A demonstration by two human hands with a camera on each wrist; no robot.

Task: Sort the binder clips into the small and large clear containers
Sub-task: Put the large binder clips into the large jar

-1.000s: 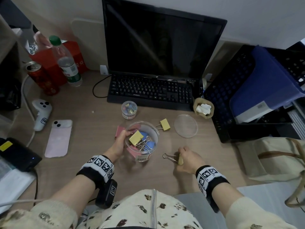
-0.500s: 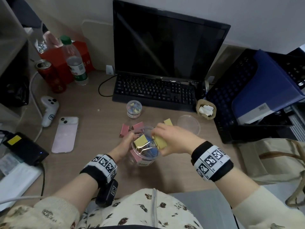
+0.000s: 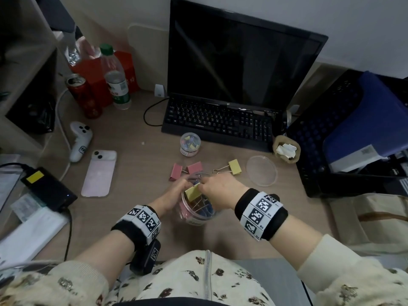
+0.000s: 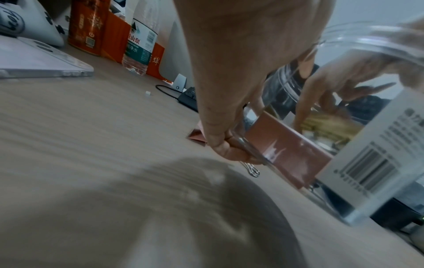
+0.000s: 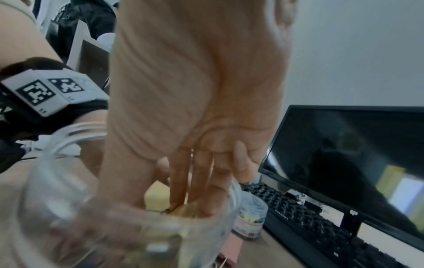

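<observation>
**A:** Start from the left. What is the left hand (image 3: 176,193) doing on the big jar (image 3: 199,214)?

**B:** Its fingers wrap the jar's left wall, I'd say to keep it from sliding. The left wrist view shows the fingers curled against the clear plastic, with a pink clip (image 4: 286,150) lying just inside.

**A:** And the right hand (image 3: 220,188)?

**B:** It sits over the jar's mouth with the fingers (image 5: 206,185) reaching down inside, close together. There is yellow at their tips — probably a clip being lowered in — but I cannot tell whether they pinch it or have let go. Another yellow clip (image 3: 193,192) stands up near the rim, between the two hands.

**A:** So the large clips go in that jar?

**B:** It looks so — pink, yellow and blue ones are piled inside. The small jar (image 3: 190,144), farther back by the keyboard (image 3: 218,122), holds tiny coloured ones.

**A:** What is left on the desk (image 3: 136,164)?

**B:** Two pink clips (image 3: 186,170) just beyond the big jar, and a yellow one (image 3: 234,167) to the right of them. Farther right lies a clear lid (image 3: 261,171), off so the jar stays open for filling.
</observation>
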